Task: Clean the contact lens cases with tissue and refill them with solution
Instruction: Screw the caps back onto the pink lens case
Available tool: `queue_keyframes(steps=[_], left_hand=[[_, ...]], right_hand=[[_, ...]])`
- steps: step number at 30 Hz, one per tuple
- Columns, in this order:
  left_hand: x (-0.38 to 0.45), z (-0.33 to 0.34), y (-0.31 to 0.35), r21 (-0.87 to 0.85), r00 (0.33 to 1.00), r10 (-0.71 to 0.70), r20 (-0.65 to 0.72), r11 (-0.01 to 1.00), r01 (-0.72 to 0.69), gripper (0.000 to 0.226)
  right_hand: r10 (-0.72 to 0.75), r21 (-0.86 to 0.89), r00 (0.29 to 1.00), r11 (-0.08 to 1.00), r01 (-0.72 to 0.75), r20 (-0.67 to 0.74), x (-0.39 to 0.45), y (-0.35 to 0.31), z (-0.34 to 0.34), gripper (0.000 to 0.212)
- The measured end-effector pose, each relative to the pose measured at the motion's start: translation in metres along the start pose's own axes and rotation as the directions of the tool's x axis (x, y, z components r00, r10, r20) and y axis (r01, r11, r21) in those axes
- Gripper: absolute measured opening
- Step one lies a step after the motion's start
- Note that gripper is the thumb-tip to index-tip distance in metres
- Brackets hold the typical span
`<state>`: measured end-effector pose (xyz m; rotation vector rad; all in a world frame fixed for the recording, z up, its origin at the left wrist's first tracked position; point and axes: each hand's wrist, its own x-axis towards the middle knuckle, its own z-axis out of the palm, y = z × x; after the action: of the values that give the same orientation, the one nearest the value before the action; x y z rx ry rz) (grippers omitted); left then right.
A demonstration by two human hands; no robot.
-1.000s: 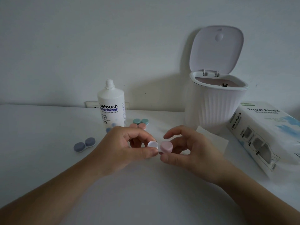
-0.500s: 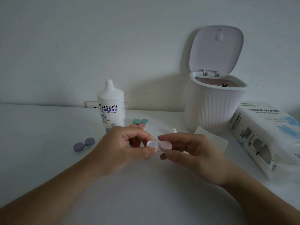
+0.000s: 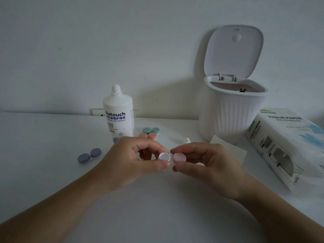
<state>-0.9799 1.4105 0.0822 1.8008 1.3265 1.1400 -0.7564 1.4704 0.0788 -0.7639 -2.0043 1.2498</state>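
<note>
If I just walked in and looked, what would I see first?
You would first see two hands in the middle above the table: the left hand and the right hand pinch a small lens case with one white cap and one pink cap. Next comes the big white bin at the back right, its lid standing open. Left of it stands the solution bottle, its cap off.

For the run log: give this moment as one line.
left hand holds white-capped end | right hand pinches pink cap | solution bottle uncapped
</note>
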Motion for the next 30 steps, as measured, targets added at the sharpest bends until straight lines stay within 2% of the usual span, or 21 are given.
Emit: queue_keyframes(steps=[9,15,19,22,25,27,30], left_hand=[[0.000,0.000,-0.001,-0.006,1.000,0.018,-0.008,1.000,-0.018,0.011],[0.001,0.003,-0.004,0.064,0.998,0.067,-0.016,0.996,-0.066,0.011],[0.004,0.003,-0.009,0.101,0.994,0.106,0.010,0.989,-0.106,0.023],[0.006,0.002,-0.012,0.196,0.999,0.039,-0.023,0.980,-0.033,0.037],[0.005,0.001,-0.017,0.360,1.000,0.006,-0.020,0.933,0.002,0.045],[0.006,0.002,-0.021,0.437,1.000,-0.013,-0.015,0.899,0.019,0.042],[0.008,0.004,-0.025,0.442,0.999,-0.035,-0.026,0.896,0.043,0.030]], right_hand=[[-0.006,-0.023,0.999,1.000,0.006,-0.034,0.001,0.001,0.000,0.026],[-0.094,-0.249,0.996,0.964,0.090,-0.007,0.001,0.003,-0.006,0.018],[-0.128,-0.313,0.992,0.942,0.122,0.001,0.001,0.004,-0.011,0.021],[-0.129,-0.340,0.992,0.932,0.121,-0.001,0.001,0.006,-0.014,0.025],[-0.123,-0.342,0.992,0.933,0.112,-0.009,0.001,0.008,-0.015,0.026],[-0.116,-0.343,0.993,0.933,0.104,-0.013,0.002,0.009,-0.016,0.023],[-0.105,-0.350,0.994,0.932,0.097,-0.003,0.002,0.009,-0.015,0.027]])
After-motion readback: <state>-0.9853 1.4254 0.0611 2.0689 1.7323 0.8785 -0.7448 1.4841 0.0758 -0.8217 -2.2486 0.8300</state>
